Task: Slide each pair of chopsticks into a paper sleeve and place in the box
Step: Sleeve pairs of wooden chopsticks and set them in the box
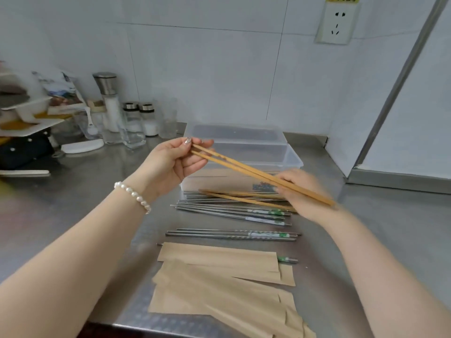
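A pair of wooden chopsticks is held in the air above the counter by both hands. My left hand pinches one end, and my right hand, blurred, grips the other end. Under them stands a clear plastic box with its lid behind it. Another wooden pair and several metal chopsticks lie in front of the box. Brown paper sleeves are spread at the near edge; the top sleeve has a metal pair sticking out of it.
Glass spice jars and a grinder stand at the back left beside a rack of dishes. A wall socket is above. A steel-framed panel closes off the right side of the steel counter.
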A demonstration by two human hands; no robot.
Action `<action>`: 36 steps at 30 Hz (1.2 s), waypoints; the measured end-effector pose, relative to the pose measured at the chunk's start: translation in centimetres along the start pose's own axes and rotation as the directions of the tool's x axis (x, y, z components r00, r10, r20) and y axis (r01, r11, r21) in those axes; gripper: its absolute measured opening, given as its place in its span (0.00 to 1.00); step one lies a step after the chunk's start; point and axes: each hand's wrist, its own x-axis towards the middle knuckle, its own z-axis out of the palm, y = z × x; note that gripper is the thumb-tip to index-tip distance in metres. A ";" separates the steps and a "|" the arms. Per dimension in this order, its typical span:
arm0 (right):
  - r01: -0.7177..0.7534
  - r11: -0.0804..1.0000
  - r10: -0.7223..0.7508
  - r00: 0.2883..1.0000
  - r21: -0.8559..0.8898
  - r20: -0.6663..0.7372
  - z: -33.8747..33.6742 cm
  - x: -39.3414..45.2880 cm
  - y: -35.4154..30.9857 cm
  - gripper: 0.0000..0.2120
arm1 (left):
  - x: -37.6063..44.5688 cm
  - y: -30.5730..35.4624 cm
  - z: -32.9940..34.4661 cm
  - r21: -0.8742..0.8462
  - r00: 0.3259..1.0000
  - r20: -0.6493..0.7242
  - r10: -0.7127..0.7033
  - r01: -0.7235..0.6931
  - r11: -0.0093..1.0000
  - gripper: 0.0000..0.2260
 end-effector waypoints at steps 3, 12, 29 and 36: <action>-0.090 0.948 0.111 0.992 0.305 -0.053 -2.5 -0.2 0.8 0.07 | -0.3 -1.0 -0.3 -0.020 0.999 -0.003 -0.043 0.043 0.999 0.14; -0.305 0.836 -0.047 0.789 0.457 0.612 -4.6 -1.7 -0.6 0.13 | -1.8 1.2 -2.5 0.141 0.948 0.013 -0.319 0.314 0.939 0.12; 0.004 0.998 0.034 0.842 -0.070 0.539 0.0 -2.1 -4.7 0.06 | -1.9 -0.7 -1.8 0.496 0.891 -0.221 -0.396 0.453 0.741 0.08; -0.016 0.990 0.074 0.909 -0.143 0.411 0.6 -1.7 -4.6 0.10 | -2.7 -0.8 0.0 0.900 0.970 -0.032 0.242 -0.077 0.429 0.06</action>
